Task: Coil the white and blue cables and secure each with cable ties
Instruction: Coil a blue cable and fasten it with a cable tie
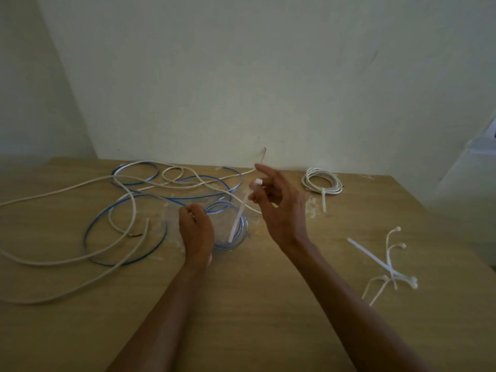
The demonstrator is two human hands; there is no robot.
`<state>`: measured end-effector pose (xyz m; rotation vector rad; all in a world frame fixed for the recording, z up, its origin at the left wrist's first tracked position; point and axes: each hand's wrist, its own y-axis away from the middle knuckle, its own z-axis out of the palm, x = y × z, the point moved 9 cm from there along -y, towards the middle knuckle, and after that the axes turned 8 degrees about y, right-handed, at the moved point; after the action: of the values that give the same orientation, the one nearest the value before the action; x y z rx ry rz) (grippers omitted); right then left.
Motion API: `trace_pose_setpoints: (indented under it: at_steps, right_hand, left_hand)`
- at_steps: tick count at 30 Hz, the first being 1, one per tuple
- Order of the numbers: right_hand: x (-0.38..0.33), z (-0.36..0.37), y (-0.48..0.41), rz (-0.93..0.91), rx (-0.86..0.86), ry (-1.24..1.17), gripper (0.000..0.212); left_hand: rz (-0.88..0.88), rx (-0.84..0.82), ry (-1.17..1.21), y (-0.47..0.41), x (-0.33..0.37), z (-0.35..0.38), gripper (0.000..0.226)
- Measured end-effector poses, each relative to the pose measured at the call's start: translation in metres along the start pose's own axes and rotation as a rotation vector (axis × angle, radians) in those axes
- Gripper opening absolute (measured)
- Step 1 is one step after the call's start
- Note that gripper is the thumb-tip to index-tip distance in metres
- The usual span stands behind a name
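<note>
Fingers (189,210) of left hand (197,229) clamp blue cable coil (236,244) steady while right hand (281,208) pinches cable tie (237,218) dipping inside it.

Nothing here can be read: I see no words, labels, brands or numbers (the view is dim and rather soft).

the worktop (255,304) is wood-grain board, pale brown and matt, with rough whitish patches where the finish looks scraped. the white cable (67,187) has a dull, matt, cord-like sheath. the blue cable (233,246) looks like clear, glossy plastic over a blue core, and its coil catches the light. the cable tie (239,213) is smooth white plastic, as are the loose ties (375,257). the wall (268,76) is matt paint, faintly scuffed.
</note>
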<state>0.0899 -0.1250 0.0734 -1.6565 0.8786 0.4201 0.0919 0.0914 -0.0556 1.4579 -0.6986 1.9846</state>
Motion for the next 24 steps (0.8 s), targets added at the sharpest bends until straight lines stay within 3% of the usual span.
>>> trace_pose_setpoints:
  at_steps: [2, 9, 19, 24]
  right_hand:
    - [0.019, 0.003, 0.008, 0.053, 0.011, 0.018, 0.019]
    - [0.023, 0.008, 0.028, -0.134, -0.036, 0.275, 0.002]
    - [0.042, -0.007, 0.029, -0.003, -0.048, 0.282, 0.02]
    - [0.042, 0.009, 0.04, 0.058, -0.066, 0.13, 0.022]
  left_hand:
    - [0.011, 0.026, -0.016, 0.001, 0.003, -0.001, 0.026]
    - [0.133, 0.085, -0.069, 0.002, 0.012, -0.007, 0.013]
    - [0.248, 0.118, -0.048, 0.003, 0.031, -0.014, 0.01]
    - [0.183, -0.031, -0.041, 0.011, 0.029, 0.005, 0.011]
